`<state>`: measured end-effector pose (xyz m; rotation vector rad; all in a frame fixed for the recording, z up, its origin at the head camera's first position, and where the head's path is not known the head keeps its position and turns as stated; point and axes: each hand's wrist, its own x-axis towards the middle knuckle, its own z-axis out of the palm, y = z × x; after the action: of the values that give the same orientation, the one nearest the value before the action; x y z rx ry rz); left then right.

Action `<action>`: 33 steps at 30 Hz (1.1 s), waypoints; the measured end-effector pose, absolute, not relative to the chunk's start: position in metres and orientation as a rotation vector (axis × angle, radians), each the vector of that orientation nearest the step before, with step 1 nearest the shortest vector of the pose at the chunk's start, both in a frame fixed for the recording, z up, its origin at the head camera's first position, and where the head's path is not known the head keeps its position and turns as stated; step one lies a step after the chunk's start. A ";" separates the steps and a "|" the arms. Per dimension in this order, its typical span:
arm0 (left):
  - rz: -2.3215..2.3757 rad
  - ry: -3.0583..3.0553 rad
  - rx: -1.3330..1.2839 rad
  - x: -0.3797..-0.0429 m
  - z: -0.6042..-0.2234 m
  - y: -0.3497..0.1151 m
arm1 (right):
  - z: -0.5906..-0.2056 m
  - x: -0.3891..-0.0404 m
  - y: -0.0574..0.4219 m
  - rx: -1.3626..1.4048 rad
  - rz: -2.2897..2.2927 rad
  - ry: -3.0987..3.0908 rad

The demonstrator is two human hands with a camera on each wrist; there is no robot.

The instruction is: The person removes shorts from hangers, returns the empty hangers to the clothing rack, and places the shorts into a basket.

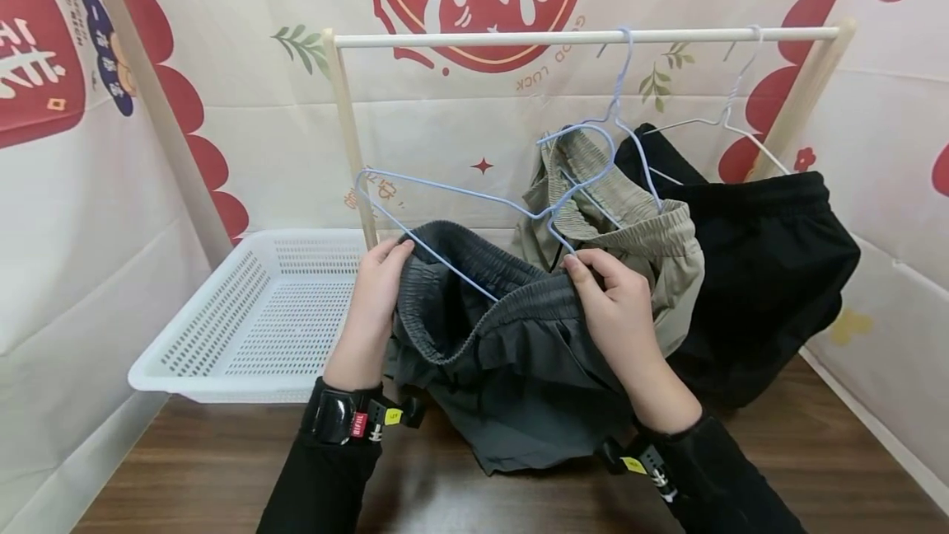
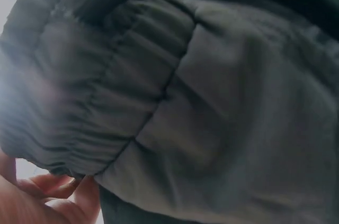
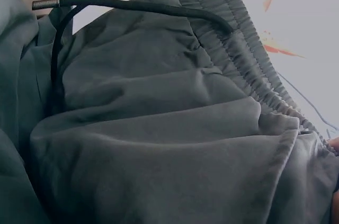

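Observation:
Dark grey shorts [image 1: 519, 386] with a gathered elastic waistband hang between both hands. My left hand [image 1: 371, 295] grips the waistband at its left side, thumb on top. On the other side my right hand [image 1: 621, 320] pinches the waistband between thumb and fingers. A light blue hanger [image 1: 445, 186] reaches into the waist opening, its hook up near the khaki shorts and its left end sticking out above the left hand. In the right wrist view a black drawstring [image 3: 132, 6] with a metal tip lies across the grey cloth. The left wrist view shows gathered waistband [image 2: 137, 75] close up.
Khaki shorts [image 1: 667, 245] and black shorts [image 1: 764, 245] hang on hangers from a white rail [image 1: 474, 39] with wooden posts. At the left a white perforated basket [image 1: 185, 344] stands on the brown wooden table [image 1: 193, 468]. Printed cloth [image 1: 245, 147] encloses the back and sides.

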<state>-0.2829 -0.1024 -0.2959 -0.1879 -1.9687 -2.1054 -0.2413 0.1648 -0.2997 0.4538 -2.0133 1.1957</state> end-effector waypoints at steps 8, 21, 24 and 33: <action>-2.178 -2.069 -0.260 -0.281 -0.295 -0.083 | -0.294 -0.244 0.160 0.469 1.243 -1.956; -2.193 -2.153 -0.407 -0.278 -0.304 -0.065 | -0.291 -0.244 0.151 0.541 1.293 -1.888; -2.175 -2.167 -0.445 -0.275 -0.306 -0.062 | -0.290 -0.243 0.150 0.537 1.302 -1.883; -2.218 -2.250 -0.539 -0.267 -0.305 -0.057 | -0.289 -0.241 0.147 0.528 1.332 -1.854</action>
<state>-0.2666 -0.0573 -0.3047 -0.5387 -2.2503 -2.2175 -0.2415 0.1465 -0.2894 0.5281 -1.8545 1.3321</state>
